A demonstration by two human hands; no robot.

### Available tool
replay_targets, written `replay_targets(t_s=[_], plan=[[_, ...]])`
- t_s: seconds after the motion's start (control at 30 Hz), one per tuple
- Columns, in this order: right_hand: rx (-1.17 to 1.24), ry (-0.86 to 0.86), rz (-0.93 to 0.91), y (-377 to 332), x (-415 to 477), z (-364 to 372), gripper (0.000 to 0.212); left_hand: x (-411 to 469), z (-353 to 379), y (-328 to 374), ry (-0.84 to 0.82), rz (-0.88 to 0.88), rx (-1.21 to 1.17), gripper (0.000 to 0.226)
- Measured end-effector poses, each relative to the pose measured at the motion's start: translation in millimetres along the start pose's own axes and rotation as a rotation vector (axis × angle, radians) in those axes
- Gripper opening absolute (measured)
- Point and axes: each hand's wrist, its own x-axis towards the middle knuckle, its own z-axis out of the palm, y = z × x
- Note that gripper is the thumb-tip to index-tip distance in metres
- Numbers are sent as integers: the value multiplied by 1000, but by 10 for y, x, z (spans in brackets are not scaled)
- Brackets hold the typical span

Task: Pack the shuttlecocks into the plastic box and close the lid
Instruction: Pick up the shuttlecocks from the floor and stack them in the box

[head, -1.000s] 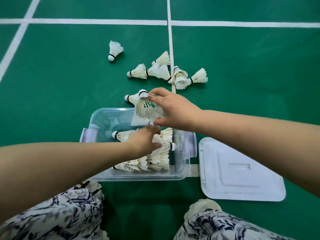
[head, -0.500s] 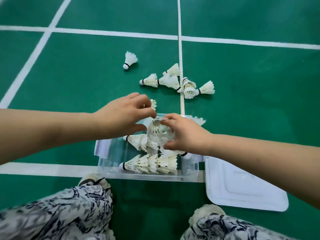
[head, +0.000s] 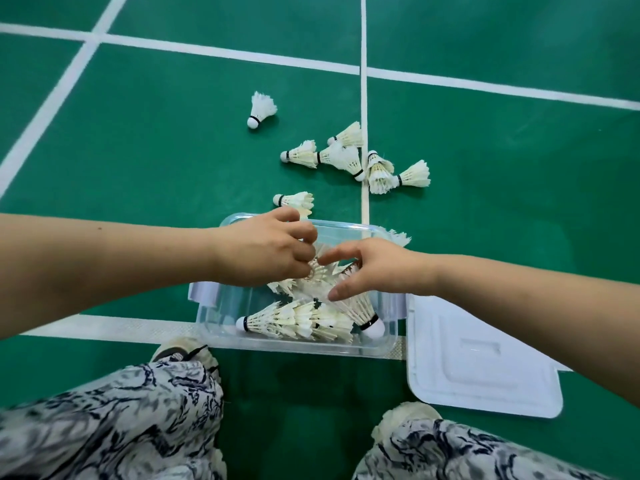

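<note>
Mid-frame, the left grip (head: 266, 251) pinches a shuttlecock (head: 317, 271) over the plastic box (head: 298, 349) while the right grip (head: 377, 268) is loose and holds nothing; I think packing is half done, and next the loose shuttlecocks (head: 337, 155) higher up need grabbing, then the lid (head: 485, 368) at lower right.

I see both arms bare from the frame edge to left hand (head: 263, 252) and right hand (head: 379, 268). Trousers (head: 114, 424): white-grey marbled print, dark navy streaks. Cream left shoe (head: 180, 349) with dark laces; cream right shoe (head: 407, 417).
</note>
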Motion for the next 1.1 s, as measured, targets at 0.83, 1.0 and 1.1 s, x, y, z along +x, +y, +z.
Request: replay_targets(t_s=[0.83, 1.0, 1.1], plan=[[196, 236, 86, 352, 91, -133, 22, 347, 888, 631, -164, -1593, -1608, 32], [190, 255, 51, 421, 99, -136, 28, 401, 932, 649, -272, -1529, -1612, 28], [178, 253, 46, 455, 105, -124, 36, 405, 937, 619, -341, -1488, -1594, 41]])
